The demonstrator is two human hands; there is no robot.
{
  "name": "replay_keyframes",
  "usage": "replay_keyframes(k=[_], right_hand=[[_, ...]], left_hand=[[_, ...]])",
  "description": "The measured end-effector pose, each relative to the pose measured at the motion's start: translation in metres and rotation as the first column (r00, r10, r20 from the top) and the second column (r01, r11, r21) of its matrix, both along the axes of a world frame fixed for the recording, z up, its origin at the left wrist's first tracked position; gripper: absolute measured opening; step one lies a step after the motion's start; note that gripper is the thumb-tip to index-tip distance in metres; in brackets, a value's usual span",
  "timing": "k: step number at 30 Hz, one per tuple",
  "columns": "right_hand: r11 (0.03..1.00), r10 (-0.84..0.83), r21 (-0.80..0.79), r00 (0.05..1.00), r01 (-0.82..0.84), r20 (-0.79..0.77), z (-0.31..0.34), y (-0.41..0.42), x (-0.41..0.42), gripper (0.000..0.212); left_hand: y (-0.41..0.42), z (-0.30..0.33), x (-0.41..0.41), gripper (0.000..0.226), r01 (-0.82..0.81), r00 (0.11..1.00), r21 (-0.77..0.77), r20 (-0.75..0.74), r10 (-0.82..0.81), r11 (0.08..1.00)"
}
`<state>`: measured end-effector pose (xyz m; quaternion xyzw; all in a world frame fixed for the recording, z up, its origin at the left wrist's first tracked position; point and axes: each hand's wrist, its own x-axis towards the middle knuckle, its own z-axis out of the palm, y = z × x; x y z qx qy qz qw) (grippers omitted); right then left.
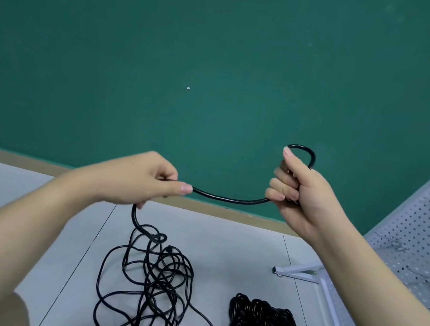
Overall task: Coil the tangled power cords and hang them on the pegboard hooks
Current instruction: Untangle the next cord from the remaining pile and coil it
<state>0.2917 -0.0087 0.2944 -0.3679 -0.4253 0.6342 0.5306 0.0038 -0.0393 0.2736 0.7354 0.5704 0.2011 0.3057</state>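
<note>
A black power cord (231,199) stretches between my two raised hands in a shallow sag. My left hand (151,180) pinches it between thumb and curled fingers. From there it drops to a loose tangle of black cord (149,285) on the grey floor. My right hand (297,192) grips the cord's other part in a fist, and a small loop arches over the top of that fist. The white pegboard (419,235) with wire hooks (397,247) stands at the right edge, past my right forearm.
A second, denser bundle of black cord (269,325) lies on the floor at the lower right. The pegboard's white metal foot (298,272) reaches out across the floor. A green wall with a tan baseboard (230,213) stands straight ahead.
</note>
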Motion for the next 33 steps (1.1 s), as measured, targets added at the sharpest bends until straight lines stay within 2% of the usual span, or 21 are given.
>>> replay_keyframes(k=[4,7,11,15,17,21,24,26,30,32,33], right_hand=[[0.987,0.137,0.044,0.95,-0.155,0.281,-0.007,-0.011,-0.007,0.058],[0.948,0.281,0.01,0.847,-0.319,0.451,-0.015,-0.021,-0.023,0.04],[0.867,0.398,-0.004,0.687,-0.499,0.608,-0.017,-0.036,-0.039,0.033],[0.847,0.369,-0.008,0.577,-0.532,0.728,-0.013,-0.045,-0.047,0.015],[0.85,0.385,-0.038,0.57,-0.526,0.726,-0.012,-0.046,-0.047,0.01],[0.807,0.519,-0.123,0.594,-0.578,0.615,-0.014,-0.05,-0.044,0.007],[0.789,0.576,-0.152,0.631,-0.595,0.519,-0.014,-0.052,-0.044,0.007],[0.778,0.6,-0.162,0.642,-0.607,0.478,-0.015,-0.051,-0.043,0.007],[0.761,0.621,-0.178,0.62,-0.624,0.48,-0.015,-0.05,-0.042,0.011],[0.793,0.577,-0.177,0.627,-0.583,0.523,-0.011,-0.051,-0.043,0.013],[0.832,0.502,-0.138,0.625,-0.537,0.598,-0.011,-0.051,-0.043,0.012]], left_hand=[[-0.005,0.003,0.004,0.038,0.001,0.953,0.041,0.303,-0.014,0.999],[-0.011,0.004,0.02,0.034,0.068,0.867,0.091,0.487,-0.104,0.994],[-0.011,-0.004,0.043,0.026,0.019,0.826,0.175,0.552,-0.114,0.984],[-0.004,-0.01,0.055,0.022,-0.087,0.828,0.224,0.558,-0.055,0.971],[-0.001,-0.015,0.055,0.027,-0.109,0.832,0.234,0.553,-0.04,0.966],[0.001,-0.016,0.05,0.044,-0.14,0.871,0.239,0.491,0.005,0.961],[0.001,-0.01,0.048,0.031,-0.053,0.901,0.156,0.434,-0.02,0.986],[0.0,-0.009,0.047,0.037,0.044,0.884,0.054,0.464,-0.064,0.998],[-0.005,-0.005,0.048,0.04,0.086,0.84,-0.011,0.539,-0.067,0.996],[-0.007,-0.004,0.052,0.042,0.091,0.81,-0.021,0.583,-0.061,0.996],[-0.007,-0.005,0.054,0.043,0.074,0.805,-0.019,0.591,-0.049,0.997]])
